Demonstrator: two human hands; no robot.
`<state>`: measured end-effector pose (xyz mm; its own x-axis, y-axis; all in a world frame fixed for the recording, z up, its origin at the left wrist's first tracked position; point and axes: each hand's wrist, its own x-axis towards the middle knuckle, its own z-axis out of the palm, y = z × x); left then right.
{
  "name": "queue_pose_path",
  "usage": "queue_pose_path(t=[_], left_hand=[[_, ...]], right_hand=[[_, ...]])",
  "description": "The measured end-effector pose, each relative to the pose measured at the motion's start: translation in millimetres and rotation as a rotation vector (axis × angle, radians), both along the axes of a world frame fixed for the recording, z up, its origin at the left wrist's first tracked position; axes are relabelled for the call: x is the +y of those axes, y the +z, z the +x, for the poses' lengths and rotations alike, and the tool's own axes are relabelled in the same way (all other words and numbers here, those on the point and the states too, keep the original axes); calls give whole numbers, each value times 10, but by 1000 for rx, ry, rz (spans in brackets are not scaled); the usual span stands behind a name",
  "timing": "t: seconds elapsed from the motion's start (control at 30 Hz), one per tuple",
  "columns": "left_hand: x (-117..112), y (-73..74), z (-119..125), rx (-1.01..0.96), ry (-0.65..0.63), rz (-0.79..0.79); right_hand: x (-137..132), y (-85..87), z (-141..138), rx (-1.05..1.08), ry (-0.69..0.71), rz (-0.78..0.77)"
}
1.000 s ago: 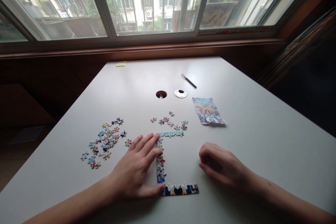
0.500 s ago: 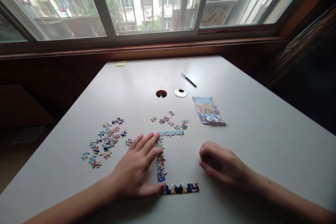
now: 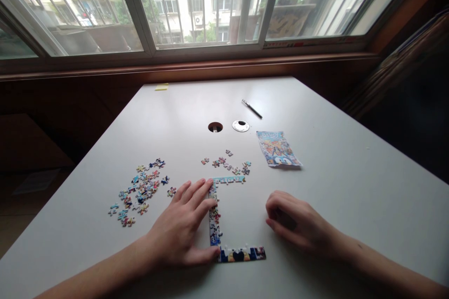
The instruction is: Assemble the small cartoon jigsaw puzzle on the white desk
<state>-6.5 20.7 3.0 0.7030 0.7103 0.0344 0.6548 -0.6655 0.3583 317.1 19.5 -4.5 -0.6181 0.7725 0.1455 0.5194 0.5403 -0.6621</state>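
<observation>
My left hand (image 3: 187, 224) lies open over the left side of a partly joined jigsaw puzzle border (image 3: 214, 217), fingers spread and fingertips resting on it. The border forms a C shape: a light blue top strip (image 3: 229, 180), a left column and a dark bottom strip (image 3: 242, 254). To its right, my right hand (image 3: 293, 219) rests on the table, fingers curled loosely inward, apart from the border. I see nothing in that hand, though its palm is shaded. Left of my left hand lies a pile of loose puzzle pieces (image 3: 145, 187). Several more pieces (image 3: 228, 167) lie above the top strip.
A picture sheet (image 3: 278, 148) lies on the white table (image 3: 351, 187) at the right. Farther back are a black pen (image 3: 251, 109), a silver round cover (image 3: 241, 125) and a cable hole (image 3: 215, 127). A yellow sticky note (image 3: 162, 87) sits near the far edge, below the barred window.
The view has tilted very slightly, so the table appears a little lower. Both hands and the puzzle pieces stay in place.
</observation>
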Motion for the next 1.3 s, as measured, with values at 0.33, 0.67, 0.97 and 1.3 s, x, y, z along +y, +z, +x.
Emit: queue_pose_path(t=[0.33, 0.67, 0.97, 1.3], left_hand=[[-9, 45, 9, 3, 2, -2], [-12, 47, 13, 24, 4, -1], [-9, 1, 0, 29, -3, 13], [-35, 49, 16, 22, 5, 21]], right_hand=[[2, -9, -2, 4, -8, 10], [-6, -21, 4, -2, -8, -1], [16, 15, -23, 42, -58, -51], [185, 147, -161, 81, -231, -216]])
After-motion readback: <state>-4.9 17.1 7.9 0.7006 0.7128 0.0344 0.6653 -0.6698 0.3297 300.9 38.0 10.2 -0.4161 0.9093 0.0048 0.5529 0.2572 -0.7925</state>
